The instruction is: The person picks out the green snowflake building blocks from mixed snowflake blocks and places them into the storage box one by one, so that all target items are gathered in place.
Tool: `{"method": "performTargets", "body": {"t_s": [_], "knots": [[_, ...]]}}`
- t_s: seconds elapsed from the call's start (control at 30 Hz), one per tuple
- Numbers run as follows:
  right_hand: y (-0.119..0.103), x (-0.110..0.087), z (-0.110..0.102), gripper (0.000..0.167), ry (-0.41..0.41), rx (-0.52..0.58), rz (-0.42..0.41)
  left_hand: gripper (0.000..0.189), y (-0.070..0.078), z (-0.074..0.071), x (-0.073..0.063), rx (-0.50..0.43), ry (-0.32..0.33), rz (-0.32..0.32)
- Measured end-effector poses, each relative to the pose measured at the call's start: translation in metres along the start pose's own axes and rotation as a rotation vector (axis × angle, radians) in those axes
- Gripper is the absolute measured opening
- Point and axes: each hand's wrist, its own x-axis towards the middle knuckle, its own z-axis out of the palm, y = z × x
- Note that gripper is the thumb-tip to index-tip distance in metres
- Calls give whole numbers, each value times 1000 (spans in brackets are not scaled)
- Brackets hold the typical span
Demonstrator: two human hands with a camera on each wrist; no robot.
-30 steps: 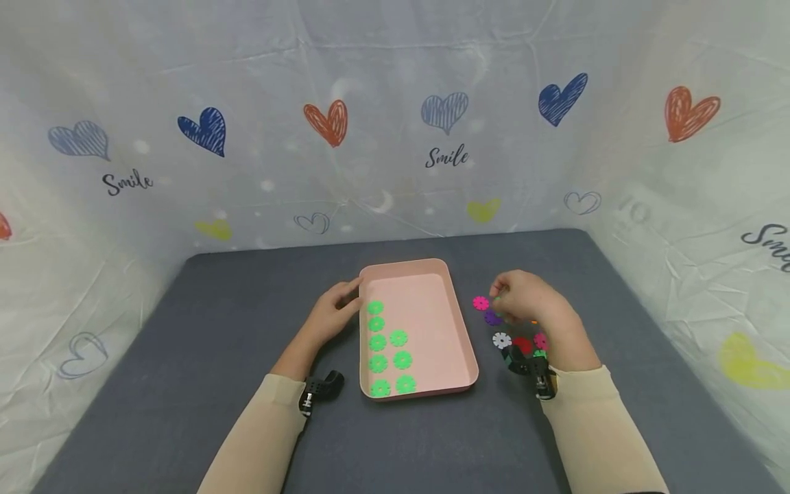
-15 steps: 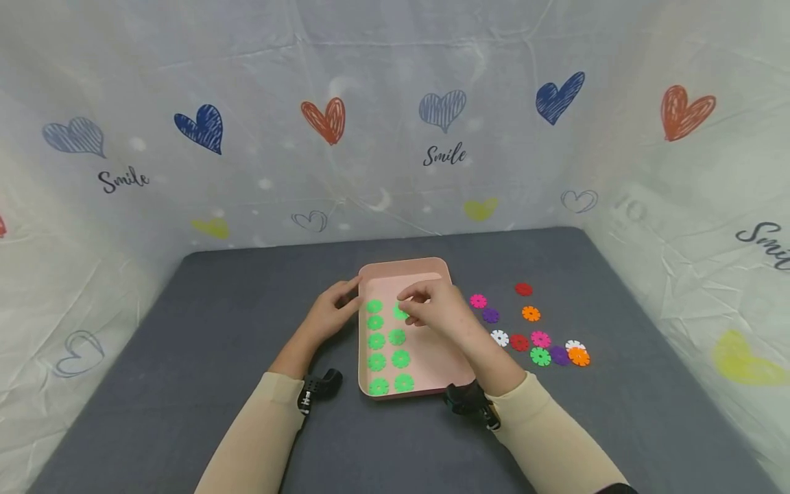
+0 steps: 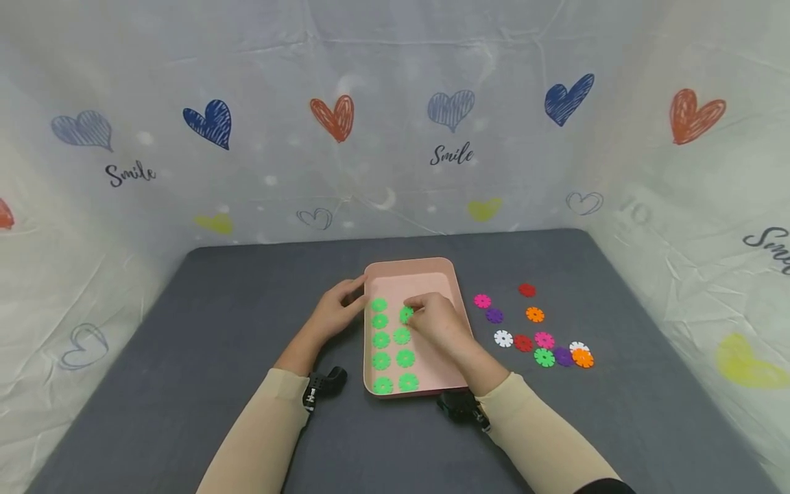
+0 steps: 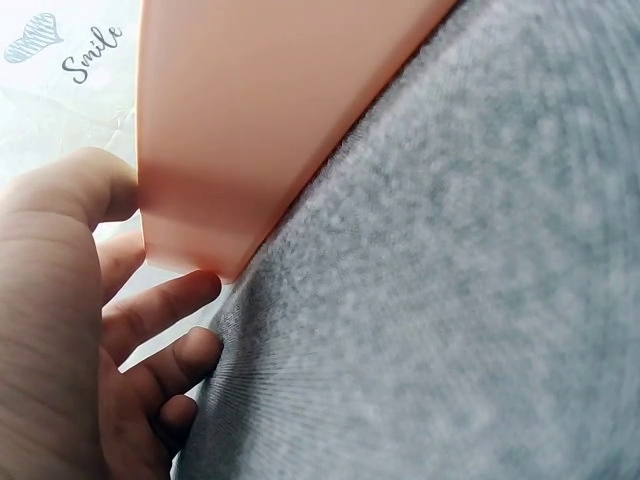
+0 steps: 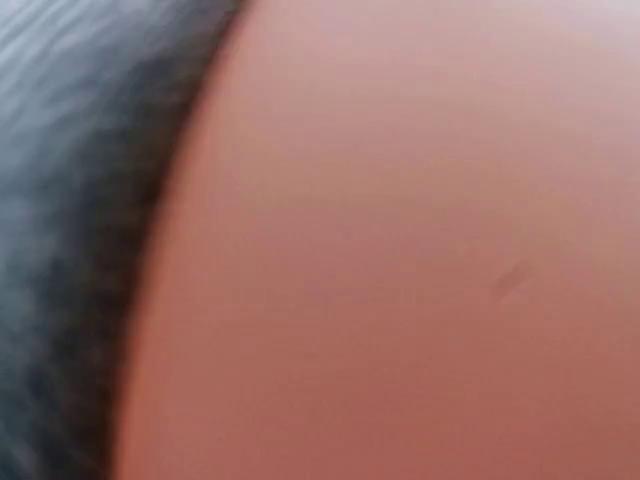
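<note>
In the head view a pink tray lies on the dark table. Two columns of green notched plastic discs sit along its left half. My right hand is over the tray, thumb and fingertips pinching a green notched disc at the upper end of the second column. My left hand rests against the tray's left side, fingers loosely extended. In the left wrist view, the left fingers touch the tray's outer wall near a corner. Only blurred tray and cloth fill the right wrist view.
Right of the tray lie loose notched discs: a green disc, an orange disc, a purple disc, a white disc and several others. A printed curtain hangs behind the grey cloth-covered table.
My right hand has moved left from the loose discs to the tray, bringing a green disc to the top of the second column. The left hand stays at the tray's side.
</note>
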Motion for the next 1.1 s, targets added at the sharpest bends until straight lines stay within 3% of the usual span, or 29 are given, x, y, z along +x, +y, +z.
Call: {"method": "performTargets", "body": {"t_s": [0.3, 0.47, 0.57, 0.73, 0.9, 1.0, 1.1], "knots": [[8, 2, 3, 32, 19, -230, -185, 55, 4, 6, 5, 15, -2, 13], [6, -2, -7, 39, -19, -248, -221, 54, 4, 6, 4, 4, -4, 16], [-4, -10, -30, 44, -57, -216, -227, 54, 2, 6, 2, -6, -4, 22], [-6, -35, -91, 40, -101, -250, -204, 54, 1, 5, 0, -9, -10, 17], [26, -54, -149, 21, -146, -478, -131, 55, 3, 2, 0, 2, 5, 5], [48, -66, -168, 6, -220, -604, -51, 55, 2, 0, -1, -3, 7, -6], [66, -76, -174, 27, -270, -656, 38, 54, 2, -1, -2, -13, -1, -13]]}}
